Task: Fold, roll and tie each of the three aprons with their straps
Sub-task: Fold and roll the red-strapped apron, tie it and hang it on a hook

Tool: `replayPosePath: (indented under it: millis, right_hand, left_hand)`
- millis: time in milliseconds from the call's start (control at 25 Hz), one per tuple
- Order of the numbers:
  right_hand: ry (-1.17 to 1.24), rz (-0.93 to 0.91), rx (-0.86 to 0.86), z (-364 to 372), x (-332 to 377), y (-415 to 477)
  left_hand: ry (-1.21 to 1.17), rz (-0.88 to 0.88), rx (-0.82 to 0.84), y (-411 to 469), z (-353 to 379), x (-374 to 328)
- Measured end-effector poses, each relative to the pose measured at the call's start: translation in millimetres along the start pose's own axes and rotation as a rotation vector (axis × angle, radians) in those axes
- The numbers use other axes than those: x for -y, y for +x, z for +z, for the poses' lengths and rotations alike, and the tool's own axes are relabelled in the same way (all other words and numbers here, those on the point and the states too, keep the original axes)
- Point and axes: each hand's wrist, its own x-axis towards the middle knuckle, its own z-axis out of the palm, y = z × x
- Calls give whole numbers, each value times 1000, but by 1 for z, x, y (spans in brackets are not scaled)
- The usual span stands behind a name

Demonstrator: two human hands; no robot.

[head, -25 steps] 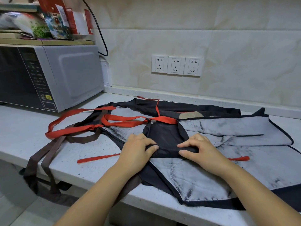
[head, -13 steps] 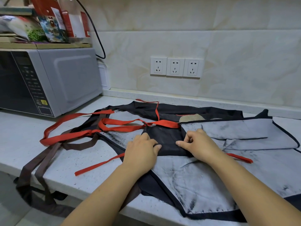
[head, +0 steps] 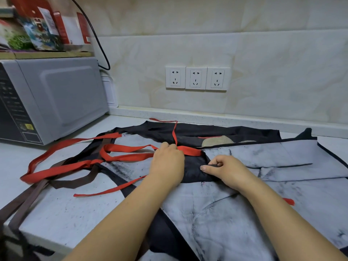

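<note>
A black apron with a pale grey, smudged underside [head: 235, 219] lies spread on the white counter [head: 62, 217], its black bib folded down in the middle. Red straps [head: 124, 149] loop out to the left of the bib. My left hand [head: 167, 162] lies over the bib's left side, its fingers curled at the red band along the bib's top edge. My right hand [head: 224, 168] pinches the black bib fabric at its right edge. Another black apron [head: 207, 130] lies behind, near the wall. Brown straps [head: 28, 202] hang over the counter's front left edge.
A grey microwave [head: 54, 98] stands at the back left with packets [head: 39, 29] stacked on top. Three wall sockets [head: 195, 78] sit above the counter's back ledge. A black cable [head: 99, 48] hangs beside the microwave. The counter's front edge runs at lower left.
My left hand has moved up from the bib's lower edge to the red band at its top. My right hand has shifted slightly and curled onto the bib fabric. The view has moved closer.
</note>
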Motion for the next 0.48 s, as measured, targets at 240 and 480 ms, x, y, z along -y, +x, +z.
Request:
replayPosePath:
  millis: [240, 480]
  right_hand:
    - [-247, 54, -89, 9, 0, 7]
    - [-51, -7, 1, -2, -7, 5]
  left_hand:
    - [-397, -9, -51, 7, -1, 11]
    - [-541, 100, 71, -10, 6, 22]
